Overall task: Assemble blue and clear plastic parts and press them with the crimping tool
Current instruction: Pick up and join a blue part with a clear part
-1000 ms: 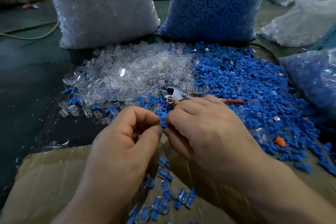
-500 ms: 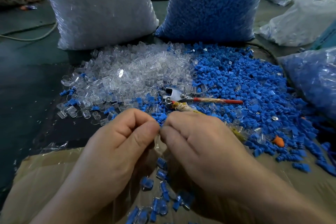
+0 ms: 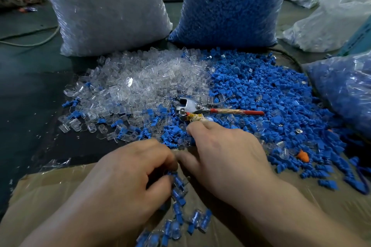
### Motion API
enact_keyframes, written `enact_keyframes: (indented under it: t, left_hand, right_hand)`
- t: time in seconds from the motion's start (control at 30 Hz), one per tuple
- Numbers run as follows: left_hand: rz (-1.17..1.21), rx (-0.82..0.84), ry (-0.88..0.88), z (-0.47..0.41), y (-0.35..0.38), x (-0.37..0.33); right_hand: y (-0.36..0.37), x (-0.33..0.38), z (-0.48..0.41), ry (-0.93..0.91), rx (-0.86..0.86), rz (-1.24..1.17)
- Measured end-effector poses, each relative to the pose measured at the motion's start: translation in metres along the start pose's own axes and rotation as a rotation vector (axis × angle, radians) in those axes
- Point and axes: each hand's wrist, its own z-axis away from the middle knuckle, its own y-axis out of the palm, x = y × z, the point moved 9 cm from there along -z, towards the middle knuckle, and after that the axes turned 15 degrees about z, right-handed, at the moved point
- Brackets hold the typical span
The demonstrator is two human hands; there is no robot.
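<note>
Two knuckles-up hands — left (image 3: 124,182), right (image 3: 226,156)

The left hand (image 3: 128,182) pinches a blue part (image 3: 172,174) above assembled parts (image 3: 180,216) lying on cardboard (image 3: 50,190). The right hand (image 3: 226,158) lies palm-down, its fingertips (image 3: 193,128) at the crimping tool (image 3: 192,106), which lies between the clear pile (image 3: 130,86) and the blue pile (image 3: 271,96).

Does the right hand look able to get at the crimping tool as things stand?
Probably yes. The right hand has its fingers at the wrapped handle of the crimping tool, which lies uncovered on top of the loose parts.
</note>
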Motion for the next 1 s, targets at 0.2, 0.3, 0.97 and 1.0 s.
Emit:
enact_keyframes:
  t: [0.2,0.3,0.97,1.0]
  left_hand:
    - [0.027,0.012,-0.003,0.002,0.005,-0.008]
    - [0.170,-0.179,-0.127,0.005,-0.014,0.010]
    - [-0.111,-0.540,-0.313,0.014,-0.043,0.033]
    - [-0.072,-0.526,-0.308,0.014,-0.041,0.032]
  right_hand:
    - [0.007,0.005,-0.013,-0.015,-0.023,0.069]
    - [0.009,0.007,-0.014,-0.050,-0.030,0.067]
    - [-0.014,-0.008,-0.002,-0.018,-0.123,-0.439]
    - [-0.014,-0.007,-0.002,-0.026,-0.120,-0.459]
